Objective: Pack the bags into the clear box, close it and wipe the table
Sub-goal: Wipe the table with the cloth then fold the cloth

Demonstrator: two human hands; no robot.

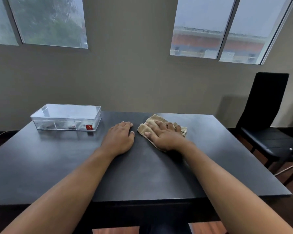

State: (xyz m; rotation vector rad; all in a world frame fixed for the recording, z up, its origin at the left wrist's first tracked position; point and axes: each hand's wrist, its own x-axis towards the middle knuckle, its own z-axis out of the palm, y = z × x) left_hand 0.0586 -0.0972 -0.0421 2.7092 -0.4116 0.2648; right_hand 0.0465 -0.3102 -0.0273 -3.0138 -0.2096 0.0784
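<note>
The clear box (66, 118) stands at the far left of the black table (57, 166) with its lid on; small items show dimly through its walls and a red label sits on its front. My right hand (164, 135) lies flat on a crumpled tan cloth (142, 128) at the far middle of the table, pressing it down. Just left of the cloth, my left hand (120, 137) rests palm down on the bare tabletop, holding nothing.
A black chair (267, 119) stands beside the table's right edge. The wall with two windows lies right behind the table's far edge. The table's near edge is close to my body.
</note>
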